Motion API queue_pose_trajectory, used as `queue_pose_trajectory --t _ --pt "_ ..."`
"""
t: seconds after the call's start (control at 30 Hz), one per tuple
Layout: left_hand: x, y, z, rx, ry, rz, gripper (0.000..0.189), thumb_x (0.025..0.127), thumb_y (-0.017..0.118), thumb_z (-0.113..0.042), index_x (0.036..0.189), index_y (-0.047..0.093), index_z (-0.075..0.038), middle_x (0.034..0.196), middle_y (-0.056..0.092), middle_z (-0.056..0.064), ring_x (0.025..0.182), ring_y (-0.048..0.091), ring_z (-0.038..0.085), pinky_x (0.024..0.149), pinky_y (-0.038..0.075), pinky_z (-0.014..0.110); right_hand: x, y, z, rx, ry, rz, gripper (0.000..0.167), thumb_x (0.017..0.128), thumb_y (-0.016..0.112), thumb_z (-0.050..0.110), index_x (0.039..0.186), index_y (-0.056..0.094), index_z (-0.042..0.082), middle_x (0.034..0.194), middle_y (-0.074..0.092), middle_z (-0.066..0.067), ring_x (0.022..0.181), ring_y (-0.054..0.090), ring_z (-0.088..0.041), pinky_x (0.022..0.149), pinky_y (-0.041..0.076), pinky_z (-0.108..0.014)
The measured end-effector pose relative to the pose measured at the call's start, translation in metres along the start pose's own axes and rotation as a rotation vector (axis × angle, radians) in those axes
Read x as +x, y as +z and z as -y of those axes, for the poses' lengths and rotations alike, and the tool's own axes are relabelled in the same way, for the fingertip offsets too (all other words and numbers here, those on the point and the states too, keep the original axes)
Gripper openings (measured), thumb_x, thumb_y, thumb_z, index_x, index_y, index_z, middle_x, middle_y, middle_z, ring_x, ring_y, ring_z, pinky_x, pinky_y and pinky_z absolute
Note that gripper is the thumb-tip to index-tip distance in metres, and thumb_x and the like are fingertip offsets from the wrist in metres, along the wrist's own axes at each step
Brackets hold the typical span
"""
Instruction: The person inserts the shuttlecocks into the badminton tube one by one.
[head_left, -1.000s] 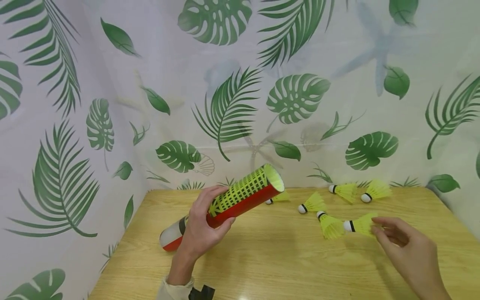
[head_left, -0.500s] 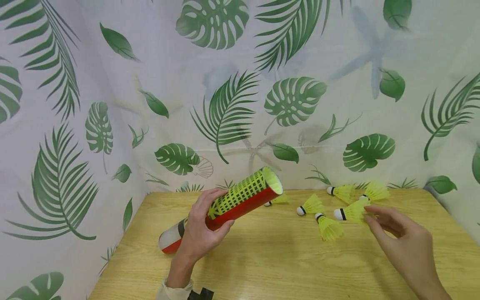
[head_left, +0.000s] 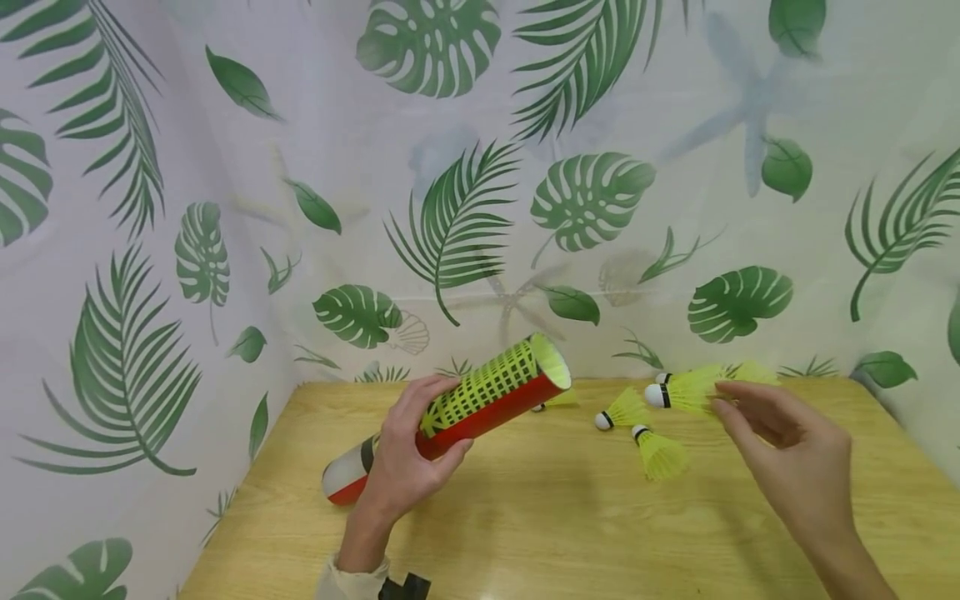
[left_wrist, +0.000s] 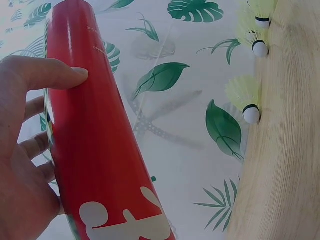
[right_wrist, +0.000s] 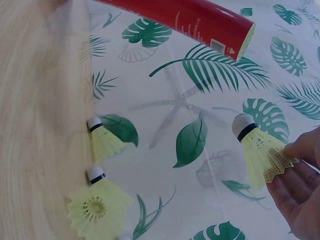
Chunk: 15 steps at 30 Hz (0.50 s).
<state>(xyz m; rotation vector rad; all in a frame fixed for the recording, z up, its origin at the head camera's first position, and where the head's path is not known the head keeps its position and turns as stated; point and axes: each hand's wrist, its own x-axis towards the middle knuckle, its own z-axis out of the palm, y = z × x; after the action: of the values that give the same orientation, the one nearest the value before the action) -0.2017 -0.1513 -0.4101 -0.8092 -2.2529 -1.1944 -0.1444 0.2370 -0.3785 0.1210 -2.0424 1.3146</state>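
My left hand [head_left: 408, 467] grips a red and yellow-green shuttlecock tube [head_left: 498, 387] around its middle. The tube is tilted, its open end up and to the right, its grey end low at the left. In the left wrist view the thumb lies across the tube's red side [left_wrist: 95, 135]. My right hand [head_left: 795, 467] pinches a yellow shuttlecock [head_left: 686, 390] by its skirt, the white cork pointing left towards the tube. The right wrist view has this shuttlecock [right_wrist: 260, 152] held off the table, apart from the tube.
On the wooden table [head_left: 540, 517] lie several more yellow shuttlecocks, among them one [head_left: 626, 410] and another [head_left: 662, 456] in front of the tube's mouth. One [head_left: 561, 400] is partly behind the tube; others [head_left: 753, 372] are partly behind the held one. A leaf-patterned cloth [head_left: 480, 233] hangs at the back.
My right hand has lifted its shuttlecock up and to the left, away from the shuttlecock lying beside it. The left hand and the tube have hardly moved.
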Motion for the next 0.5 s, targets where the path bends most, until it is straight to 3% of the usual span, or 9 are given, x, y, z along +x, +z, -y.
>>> queue_pose_trajectory --t 0.5 --pt "-0.001 0.003 -0.002 0.001 0.002 0.005 0.068 0.081 0.083 -0.013 0.142 0.056 -0.021 0.141 0.056 -0.001 0.12 0.055 0.019 0.094 0.052 0.043 0.018 0.021 0.026 0.122 -0.155 0.002 0.025 0.085 0.073 -0.016 0.108 0.074 -0.007 0.103 0.076 -0.004 0.092 0.072 -0.005 0.081 0.054 -0.016"
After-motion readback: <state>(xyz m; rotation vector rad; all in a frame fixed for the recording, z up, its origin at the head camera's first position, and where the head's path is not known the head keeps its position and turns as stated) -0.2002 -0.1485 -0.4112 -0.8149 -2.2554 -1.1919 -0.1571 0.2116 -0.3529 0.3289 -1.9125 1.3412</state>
